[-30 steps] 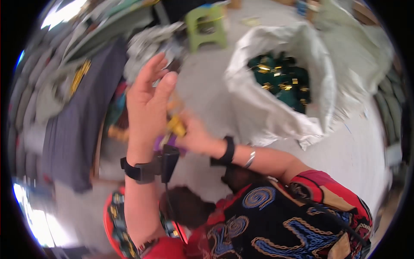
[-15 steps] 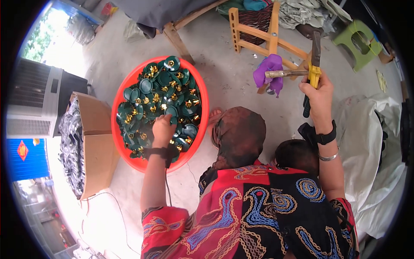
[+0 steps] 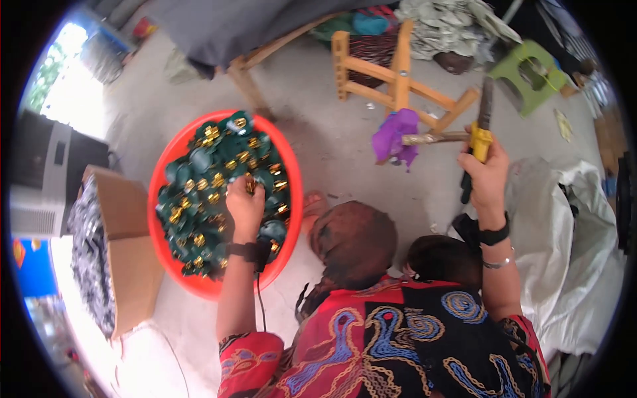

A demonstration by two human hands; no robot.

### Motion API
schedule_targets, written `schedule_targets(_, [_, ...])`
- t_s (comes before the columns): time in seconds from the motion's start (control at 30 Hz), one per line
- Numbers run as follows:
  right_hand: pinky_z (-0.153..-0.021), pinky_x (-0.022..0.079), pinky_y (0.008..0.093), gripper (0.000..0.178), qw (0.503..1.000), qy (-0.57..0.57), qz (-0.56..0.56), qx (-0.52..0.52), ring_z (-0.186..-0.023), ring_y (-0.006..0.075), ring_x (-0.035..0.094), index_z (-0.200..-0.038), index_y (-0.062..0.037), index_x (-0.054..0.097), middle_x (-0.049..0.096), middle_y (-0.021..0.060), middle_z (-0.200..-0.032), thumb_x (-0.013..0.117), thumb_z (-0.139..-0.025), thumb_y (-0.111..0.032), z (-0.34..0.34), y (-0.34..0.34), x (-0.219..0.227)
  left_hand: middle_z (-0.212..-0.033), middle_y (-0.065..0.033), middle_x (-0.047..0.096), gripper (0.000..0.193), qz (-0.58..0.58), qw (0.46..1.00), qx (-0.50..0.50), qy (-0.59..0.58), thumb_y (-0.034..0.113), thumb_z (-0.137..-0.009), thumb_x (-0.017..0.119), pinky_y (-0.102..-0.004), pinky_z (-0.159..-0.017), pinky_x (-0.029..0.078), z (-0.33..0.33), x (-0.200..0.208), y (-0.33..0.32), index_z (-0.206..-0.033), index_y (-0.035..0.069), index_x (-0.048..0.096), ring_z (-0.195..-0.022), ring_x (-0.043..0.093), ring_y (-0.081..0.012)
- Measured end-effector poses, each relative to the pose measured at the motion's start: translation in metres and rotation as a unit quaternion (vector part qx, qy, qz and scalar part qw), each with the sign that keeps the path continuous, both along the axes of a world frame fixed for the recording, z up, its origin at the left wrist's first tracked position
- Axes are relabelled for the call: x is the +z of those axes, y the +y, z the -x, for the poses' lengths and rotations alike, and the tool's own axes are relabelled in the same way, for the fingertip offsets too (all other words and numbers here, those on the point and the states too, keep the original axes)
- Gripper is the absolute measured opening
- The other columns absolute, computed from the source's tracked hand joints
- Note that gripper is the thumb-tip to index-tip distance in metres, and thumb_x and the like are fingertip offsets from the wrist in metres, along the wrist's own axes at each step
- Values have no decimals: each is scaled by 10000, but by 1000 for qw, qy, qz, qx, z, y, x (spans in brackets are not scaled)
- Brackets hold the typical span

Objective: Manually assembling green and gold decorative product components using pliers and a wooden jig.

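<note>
Seen from mid-view, open floor (image 3: 325, 149) lies at twelve o'clock, the white sack (image 3: 557, 265) at three, the red basin (image 3: 296, 205) at nine. At two, the yellow-and-black tool (image 3: 480, 140) is clamped in the right hand (image 3: 490, 174), best held steady. The left hand (image 3: 244, 205) bunches over green-and-gold pieces (image 3: 199, 159) inside the basin; I can't tell whether it grips one. Lifting straight up should clear the basin's edge.

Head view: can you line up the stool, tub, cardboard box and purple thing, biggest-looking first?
1. Tub
2. Cardboard box
3. Stool
4. Purple thing
</note>
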State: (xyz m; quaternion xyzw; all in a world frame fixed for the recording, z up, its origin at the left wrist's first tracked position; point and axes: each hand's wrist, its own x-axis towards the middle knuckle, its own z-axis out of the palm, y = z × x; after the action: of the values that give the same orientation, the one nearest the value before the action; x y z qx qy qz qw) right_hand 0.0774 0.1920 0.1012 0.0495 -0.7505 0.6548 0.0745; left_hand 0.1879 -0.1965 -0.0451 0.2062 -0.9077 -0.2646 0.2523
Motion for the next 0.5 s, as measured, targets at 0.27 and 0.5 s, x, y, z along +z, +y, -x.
schedule_targets(0.27, [-715, 431, 240, 376, 986, 147, -68, 29, -839, 146, 521, -997, 32, 570, 499, 77, -1002, 603, -624, 1, 21, -24, 50, -906, -133, 616, 432, -144, 914, -357, 127, 7, -678, 689, -347, -746, 487, 152, 82, 145, -1097, 54, 596, -841, 617, -261])
schedule_targets(0.5, [-752, 435, 301, 451, 912, 279, -295, 57, -848, 222, 526, -1048, 7, 560, 503, 107, -1048, 571, -599, 34, 47, -28, 49, -943, -153, 601, 606, -96, 907, -405, 69, 14, -634, 719, -413, -822, 453, 192, 64, 191, -1202, 84, 517, -948, 561, -352])
